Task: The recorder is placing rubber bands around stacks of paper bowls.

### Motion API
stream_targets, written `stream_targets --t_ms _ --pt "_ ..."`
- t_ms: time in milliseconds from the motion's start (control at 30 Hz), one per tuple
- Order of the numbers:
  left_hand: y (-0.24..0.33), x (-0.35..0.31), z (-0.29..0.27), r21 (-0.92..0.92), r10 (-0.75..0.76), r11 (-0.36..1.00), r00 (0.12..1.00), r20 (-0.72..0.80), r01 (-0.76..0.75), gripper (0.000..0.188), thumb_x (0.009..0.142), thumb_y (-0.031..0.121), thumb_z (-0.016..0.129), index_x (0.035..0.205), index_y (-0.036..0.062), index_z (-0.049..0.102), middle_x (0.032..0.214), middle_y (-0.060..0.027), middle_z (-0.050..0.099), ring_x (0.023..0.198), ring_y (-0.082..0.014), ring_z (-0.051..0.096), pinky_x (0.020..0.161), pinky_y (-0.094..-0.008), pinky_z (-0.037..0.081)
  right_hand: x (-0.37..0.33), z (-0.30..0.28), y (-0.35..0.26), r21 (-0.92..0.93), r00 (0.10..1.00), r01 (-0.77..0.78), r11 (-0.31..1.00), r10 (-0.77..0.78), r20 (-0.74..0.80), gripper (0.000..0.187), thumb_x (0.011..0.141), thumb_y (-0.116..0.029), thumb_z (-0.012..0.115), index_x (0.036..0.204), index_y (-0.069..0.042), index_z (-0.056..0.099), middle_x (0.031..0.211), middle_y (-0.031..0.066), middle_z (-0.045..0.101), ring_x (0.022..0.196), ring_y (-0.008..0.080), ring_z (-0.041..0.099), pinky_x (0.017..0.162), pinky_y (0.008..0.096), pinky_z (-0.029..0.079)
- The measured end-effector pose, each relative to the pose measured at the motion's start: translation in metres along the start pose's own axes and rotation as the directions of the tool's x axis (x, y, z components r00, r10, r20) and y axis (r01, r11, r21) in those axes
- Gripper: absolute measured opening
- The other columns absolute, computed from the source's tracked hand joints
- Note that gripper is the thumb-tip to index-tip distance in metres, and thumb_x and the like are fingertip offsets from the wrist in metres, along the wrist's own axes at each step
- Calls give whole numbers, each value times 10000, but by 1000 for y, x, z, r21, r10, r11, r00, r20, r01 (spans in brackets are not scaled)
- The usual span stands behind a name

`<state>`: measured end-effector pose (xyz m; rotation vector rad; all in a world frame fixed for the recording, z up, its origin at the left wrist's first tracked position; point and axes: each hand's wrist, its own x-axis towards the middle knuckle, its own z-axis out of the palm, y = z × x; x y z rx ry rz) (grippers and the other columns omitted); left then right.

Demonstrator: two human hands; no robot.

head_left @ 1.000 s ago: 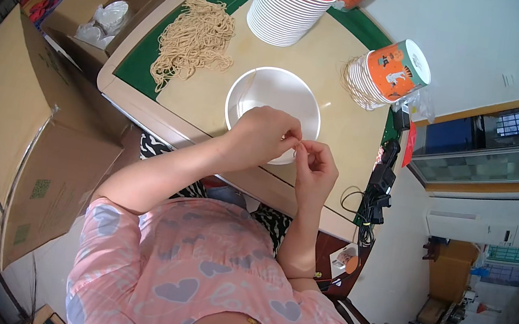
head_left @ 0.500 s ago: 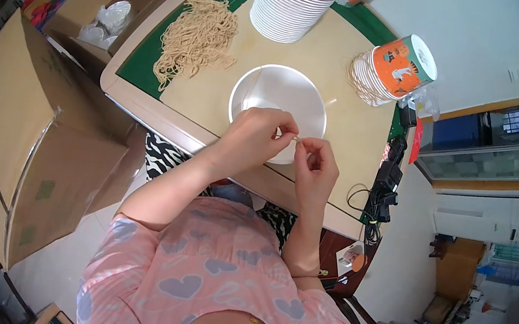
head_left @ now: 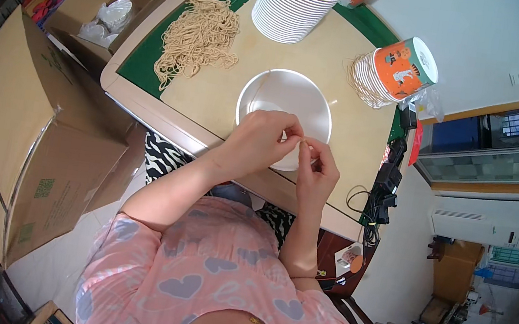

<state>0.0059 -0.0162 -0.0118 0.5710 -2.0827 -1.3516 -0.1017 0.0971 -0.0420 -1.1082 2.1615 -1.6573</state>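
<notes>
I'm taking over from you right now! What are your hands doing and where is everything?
Left hand and right hand: fingertips pinched together over the near rim of the white round paper bowl; whatever they pinch is too small to tell.
Pile of thin beige strings lies left of the bowl, on the table.
Tall stack of white bowls stands behind; tipped orange stack lies right.
Done: one bowl set out.
Left: both stacks.

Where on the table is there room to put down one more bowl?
The best bare patch is the tan tabletop between the pile of strings, the tall stack of cups and the white bowl. A smaller patch lies left of the bowl, near the table edge. It is crowded by the tipped cup stack and where both hands meet.
</notes>
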Motion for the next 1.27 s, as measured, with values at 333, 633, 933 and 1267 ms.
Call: stream_targets --t_ms 333,633,933,1267 --pt "1 2 -5 -67 -32 997 990 138 41 155 798 123 624 856 -21 640 748 -144 649 693 -247 645 641 -335 507 2 -1 6 19 1000 29 999 -29 3 98 873 -58 633 952 -23 680 655 -55 512 589 13 432 510 169 313" --pt "-2 5 -7 -154 -108 979 981 161 133 174 827 122 627 893 -39 641 731 -104 644 653 -157 599 620 -285 491 2 -7 -5 21 999 -26 999 25 46 107 871 -56 636 957 -10 679 691 -44 554 593 15 429 521 170 320" --pt "6 8 -6 -154 -86 982 982 167 112 170 832 130 629 902 -25 639 750 -100 644 639 -156 586 613 -287 487 4 -15 -12 41 996 71 997 -73 45 112 840 -11 659 951 -20 675 717 -52 561 582 4 379 513 164 287" --pt "17 8 -10 -120 -59 990 988 143 76 172 828 137 636 911 -13 639 751 -94 646 649 -169 591 624 -295 486 6 -18 -15 97 996 63 993 -68 49 115 809 -21 685 921 -45 682 744 -25 581 557 28 383 504 195 300"
